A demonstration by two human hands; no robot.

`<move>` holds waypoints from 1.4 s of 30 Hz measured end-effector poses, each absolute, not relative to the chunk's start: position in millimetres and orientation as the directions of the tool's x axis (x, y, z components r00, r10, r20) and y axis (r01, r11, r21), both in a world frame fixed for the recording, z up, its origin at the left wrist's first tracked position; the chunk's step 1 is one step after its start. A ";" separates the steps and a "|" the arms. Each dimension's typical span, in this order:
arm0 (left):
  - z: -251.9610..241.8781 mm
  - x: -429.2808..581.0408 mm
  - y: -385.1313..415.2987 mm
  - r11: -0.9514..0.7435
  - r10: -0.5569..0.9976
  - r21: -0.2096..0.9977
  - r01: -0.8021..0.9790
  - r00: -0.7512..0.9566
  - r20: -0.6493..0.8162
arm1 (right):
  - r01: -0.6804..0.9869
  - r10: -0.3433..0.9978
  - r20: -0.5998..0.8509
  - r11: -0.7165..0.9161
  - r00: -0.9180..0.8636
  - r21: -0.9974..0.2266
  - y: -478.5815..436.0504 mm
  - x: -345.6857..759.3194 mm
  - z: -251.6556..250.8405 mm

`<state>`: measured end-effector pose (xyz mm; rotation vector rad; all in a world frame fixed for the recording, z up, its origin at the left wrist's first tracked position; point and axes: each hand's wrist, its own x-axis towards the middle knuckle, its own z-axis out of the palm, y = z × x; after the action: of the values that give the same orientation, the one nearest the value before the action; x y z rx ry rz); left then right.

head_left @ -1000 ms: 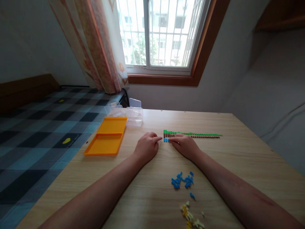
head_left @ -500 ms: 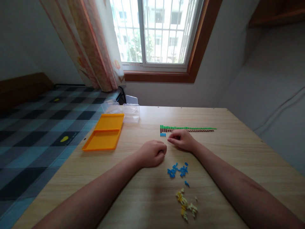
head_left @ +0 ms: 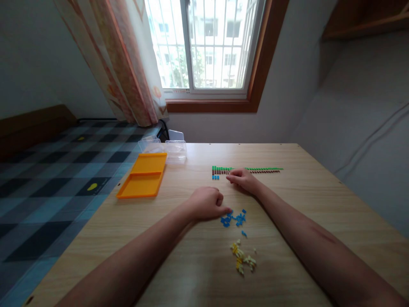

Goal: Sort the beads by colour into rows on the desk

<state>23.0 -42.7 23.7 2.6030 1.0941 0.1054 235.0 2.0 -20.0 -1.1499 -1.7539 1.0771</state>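
My left hand (head_left: 207,204) rests on the table at the edge of a loose pile of small blue pieces (head_left: 226,220). Its thumb stretches out to the pile's upper edge, apart from the curled fingers. Just beyond, my right hand (head_left: 244,181) has its fingertips pinched together; anything between them is too small to make out. Those fingertips are to the right of a short row of blue pieces (head_left: 215,177). Above it run a row of brown pieces (head_left: 220,172), partly hidden by my right hand, and a row of green pieces (head_left: 263,169).
Nearer me lies a scattered pile of yellow and cream pieces (head_left: 243,258). An orange two-part tray (head_left: 143,185) sits at the left, with clear plastic boxes (head_left: 175,151) behind it. A bed with a checked cover (head_left: 64,183) adjoins the wooden table (head_left: 191,273).
My left thumb has extended from the closed fist to the blue pile. My right hand stays pinched near the short blue row. The whole view has shifted slightly.
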 end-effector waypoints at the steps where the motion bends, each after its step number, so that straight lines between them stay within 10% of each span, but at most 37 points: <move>1: 23.2 24.2 -42.9 -0.652 0.713 0.309 0.693 0.698 -0.063 | 0.298 0.944 0.146 0.235 -0.295 -0.925 2.9 234.8 -20.8; 15: 13.4 23.1 -46.9 -0.517 0.826 0.334 0.788 0.562 -0.048 | 0.452 0.889 0.280 0.431 -0.363 -0.781 -39.9 251.3 -22.6; 24: 20.9 0.3 -29.1 -0.485 0.657 0.605 0.631 0.720 -0.224 | 0.467 0.754 0.132 0.524 -0.644 -0.712 -45.6 271.8 -13.3; 42: 27.9 7.2 -25.3 -0.670 0.523 0.469 0.575 0.814 -0.253 | 0.515 0.710 0.053 0.558 -0.702 -0.650 -39.9 275.2 -12.2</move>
<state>7.2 -25.3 27.9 2.4552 0.8095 -0.1302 275.2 -39.9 -12.2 -1.0092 -2.4868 0.8896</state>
